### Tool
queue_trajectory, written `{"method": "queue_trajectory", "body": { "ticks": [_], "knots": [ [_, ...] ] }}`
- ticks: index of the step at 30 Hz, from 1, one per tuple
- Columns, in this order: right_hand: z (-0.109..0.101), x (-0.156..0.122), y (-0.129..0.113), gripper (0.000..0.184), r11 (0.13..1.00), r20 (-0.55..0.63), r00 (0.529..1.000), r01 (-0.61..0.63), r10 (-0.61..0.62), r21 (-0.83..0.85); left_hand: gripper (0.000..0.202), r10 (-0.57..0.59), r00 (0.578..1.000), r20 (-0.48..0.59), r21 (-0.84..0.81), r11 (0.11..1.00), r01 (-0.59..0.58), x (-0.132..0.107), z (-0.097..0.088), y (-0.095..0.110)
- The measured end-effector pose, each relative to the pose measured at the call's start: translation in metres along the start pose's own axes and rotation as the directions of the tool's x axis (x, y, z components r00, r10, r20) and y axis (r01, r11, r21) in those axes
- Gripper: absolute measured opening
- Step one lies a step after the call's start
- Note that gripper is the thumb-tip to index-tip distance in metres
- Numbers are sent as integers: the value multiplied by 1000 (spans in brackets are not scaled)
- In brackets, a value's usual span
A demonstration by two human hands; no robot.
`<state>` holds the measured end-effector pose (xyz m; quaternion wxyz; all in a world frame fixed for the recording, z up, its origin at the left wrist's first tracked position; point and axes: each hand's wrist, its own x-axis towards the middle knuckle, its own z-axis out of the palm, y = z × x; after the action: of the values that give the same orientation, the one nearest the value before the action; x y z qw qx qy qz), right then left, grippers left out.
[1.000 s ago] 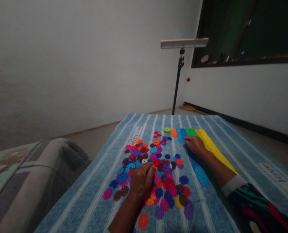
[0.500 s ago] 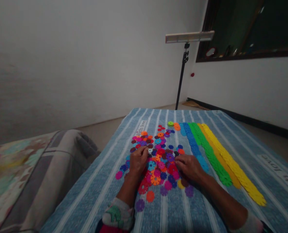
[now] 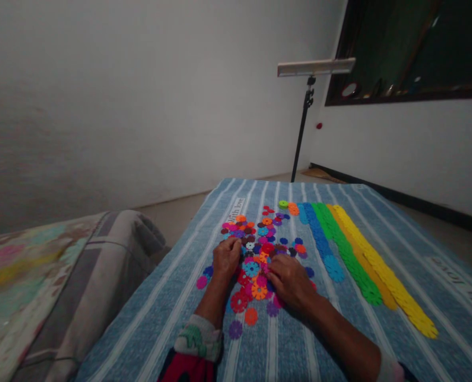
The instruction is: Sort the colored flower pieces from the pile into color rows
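Note:
A loose pile of mixed-colour notched plastic discs (image 3: pixel 259 290) lies on the striped cloth between my hands. At the pile's left edge is my left hand (image 3: pixel 226 258), its fingers curled together at the tips; whatever they hold is hidden. My right hand (image 3: pixel 290 279) rests over the right part of the pile, fingers bent down onto the discs near a pink one. I cannot make out whether a disc is pinched there. To the right, overlapping discs form long rows: blue (image 3: pixel 316 233), green (image 3: pixel 345 252), orange (image 3: pixel 365 260) and yellow (image 3: pixel 383 268).
The blue striped cloth (image 3: pixel 156 318) covers the table. Short stacks of lime discs (image 3: pixel 283 204) and orange discs (image 3: pixel 294 209) sit at the far end. A bed or seat with a grey cover (image 3: pixel 112 249) stands left. A lamp stand (image 3: pixel 302 127) rises behind the table.
My right hand has moved left across the pile, covering discs that were visible. My left hand stays at the pile's left edge. The whole view has shifted slightly.

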<state>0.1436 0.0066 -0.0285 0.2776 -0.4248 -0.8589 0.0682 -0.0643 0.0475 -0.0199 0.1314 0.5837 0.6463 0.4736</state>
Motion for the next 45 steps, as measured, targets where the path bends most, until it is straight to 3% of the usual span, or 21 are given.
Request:
{"method": "queue_trajectory", "body": {
  "ticks": [5, 12, 16, 20, 23, 28, 32, 35, 39, 45],
  "knots": [
    [16, 19, -17, 7, 998, 26, 1000, -11, 13, -58, 34, -104, 970, -221, -57, 994, 94, 6, -7, -10],
    [25, 29, -27, 15, 983, 113, 992, -40, 61, -178, 34, -239, 904, -354, -79, 971, 225, 15, -23, -30],
    [28, 29, -27, 11, 988, 97, 994, -44, 59, -151, 31, -252, 940, -230, 44, 962, 268, 17, -31, -34],
    [30, 28, -23, 10, 995, 68, 996, -51, 57, -85, 25, -197, 980, 2, 289, 939, 188, 15, -32, -22],
    [34, 27, -21, 11, 996, 25, 998, -63, 65, -56, 25, -200, 972, 123, 464, 877, 121, 12, -32, -10],
    [33, 26, -26, 9, 994, -56, 993, -103, 106, 49, 31, -212, 955, 210, 616, 787, 40, 8, -32, 1],
    [19, 27, -31, 16, 950, -50, 984, -152, 171, 272, 31, -216, 948, 233, 658, 753, 10, 11, -33, 5],
    [-1, 24, -22, 21, 928, -45, 982, -160, 185, 336, 30, -235, 938, 254, 673, 739, 3, 15, -34, 6],
    [-36, 5, 13, 16, 922, -76, 970, -191, 229, 337, 31, -228, 932, 282, 677, 736, -25, 16, -33, 6],
    [-89, -36, 77, 16, 897, -100, 919, -342, 382, 281, 34, -245, 930, 274, 695, 719, -16, 15, -32, 10]
  ]
}}
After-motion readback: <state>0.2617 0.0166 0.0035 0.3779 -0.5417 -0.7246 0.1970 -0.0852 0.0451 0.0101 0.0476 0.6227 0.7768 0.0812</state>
